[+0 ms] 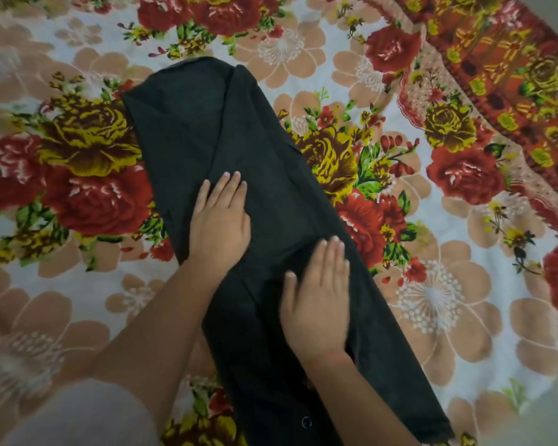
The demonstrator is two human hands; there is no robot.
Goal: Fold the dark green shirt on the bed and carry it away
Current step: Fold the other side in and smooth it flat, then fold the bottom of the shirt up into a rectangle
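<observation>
I have the dark green shirt [239, 188] lying on the bed [432, 300], already folded lengthwise into a long narrow strip running away from me. My left hand [221, 220] lies flat on its middle, fingers straight and together; my right hand [319, 297] presses flat nearer me, thumb spread. I judge I am smoothing the sides before the crosswise fold. Next I must take one end and bring it over the other, edges matched.

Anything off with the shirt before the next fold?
Nothing stands out. The dark green shirt lies in a long strip, slanted across the floral bedspread, with the left hand and right hand flat on it.
</observation>
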